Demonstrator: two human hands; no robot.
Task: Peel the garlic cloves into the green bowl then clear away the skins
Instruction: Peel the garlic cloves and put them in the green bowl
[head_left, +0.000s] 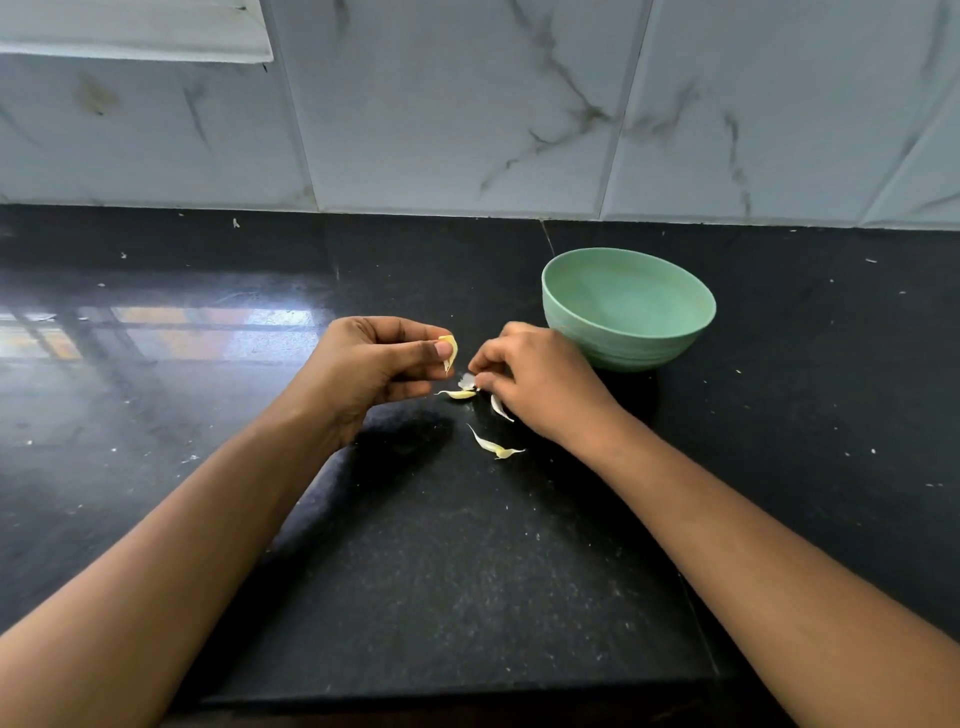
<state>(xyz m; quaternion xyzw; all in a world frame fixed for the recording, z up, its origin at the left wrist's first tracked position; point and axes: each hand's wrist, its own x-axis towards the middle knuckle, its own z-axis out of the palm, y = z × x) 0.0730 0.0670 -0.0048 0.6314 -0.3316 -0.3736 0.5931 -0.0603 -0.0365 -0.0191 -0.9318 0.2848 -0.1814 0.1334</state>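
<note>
Left hand (379, 358) pinches a garlic clove (450, 349). Right hand (535, 379) pinches a skin scrap (467, 381). Loose skins (493, 447) lie near both hands. Green bowl (623, 348) sits just beyond the right hand.

i see a black speckled counter (415, 571) carrying the green bowl (628, 332) and three garlic pieces (493, 447) near it.

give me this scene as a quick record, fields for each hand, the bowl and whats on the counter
left hand: pinches a garlic clove above the counter
right hand: fingertips pinch a whitish skin scrap, low over the counter
green bowl: upright, just behind the right hand; visible inside holds nothing
garlic pieces: three pale ones on the counter under the hands; peeled or not, cannot tell
counter: black, speckled
</note>
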